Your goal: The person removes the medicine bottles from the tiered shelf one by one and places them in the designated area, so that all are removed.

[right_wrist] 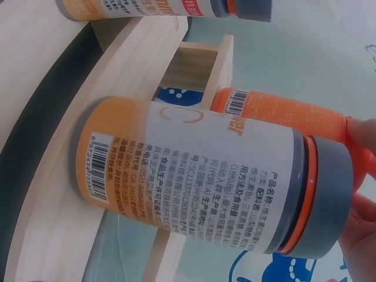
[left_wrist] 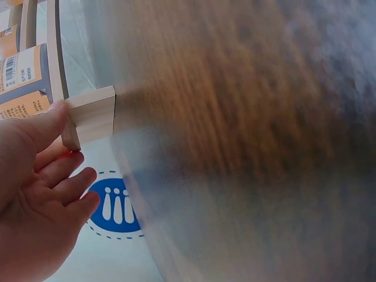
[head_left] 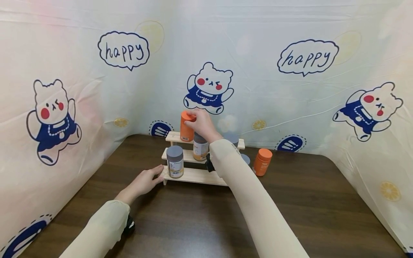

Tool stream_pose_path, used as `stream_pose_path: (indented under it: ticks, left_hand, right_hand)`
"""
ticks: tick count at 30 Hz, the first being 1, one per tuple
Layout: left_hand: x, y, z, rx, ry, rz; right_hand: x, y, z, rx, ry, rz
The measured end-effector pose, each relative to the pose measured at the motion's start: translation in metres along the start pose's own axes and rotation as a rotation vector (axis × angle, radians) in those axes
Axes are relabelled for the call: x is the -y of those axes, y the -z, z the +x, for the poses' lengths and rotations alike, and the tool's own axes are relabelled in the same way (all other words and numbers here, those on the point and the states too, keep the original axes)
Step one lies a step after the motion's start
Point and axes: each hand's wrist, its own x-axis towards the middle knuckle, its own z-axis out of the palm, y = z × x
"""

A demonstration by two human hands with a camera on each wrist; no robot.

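Note:
A three-tier wooden stand (head_left: 201, 177) stands on the table. In the head view my right hand (head_left: 204, 124) holds an orange bottle (head_left: 186, 129) by its lid at the left of the top tier. The right wrist view shows that orange bottle (right_wrist: 282, 108) partly hidden behind a grey-lidded jar (right_wrist: 194, 176). At the left end of the lowest tier, my left hand (head_left: 144, 184) pinches the board (left_wrist: 71, 134) between thumb and fingers. Close beside it on that tier is a grey-lidded jar (head_left: 175, 165); another jar (head_left: 200, 149) sits on the middle tier.
A second orange bottle (head_left: 262, 163) stands on the brown table (head_left: 309, 200), right of the stand. Two grey lids, one a round lid (head_left: 246, 158), show partly behind my right sleeve (head_left: 248, 193). A printed cloth (head_left: 251, 82) hangs behind and along both sides.

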Motion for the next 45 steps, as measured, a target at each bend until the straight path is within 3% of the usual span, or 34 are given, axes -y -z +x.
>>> stream_pose_path:
  ticks: [14, 31, 40, 45]
  left_hand:
    - [0.0, 0.0, -0.001, -0.003, -0.004, 0.001]
    - [-0.005, 0.002, -0.003, -0.011, -0.011, 0.003]
    - [-0.005, 0.003, -0.003, -0.012, -0.01, 0.002]
    - [-0.005, 0.003, -0.003, -0.006, -0.002, -0.006]
  right_hand:
    - [0.008, 0.008, -0.002, -0.029, 0.034, 0.018]
    - [0.018, 0.055, -0.008, -0.152, 0.113, 0.09]
    - [0.01, 0.075, -0.017, -0.201, 0.145, 0.194]
    - [0.001, 0.089, -0.022, -0.242, 0.149, 0.195]
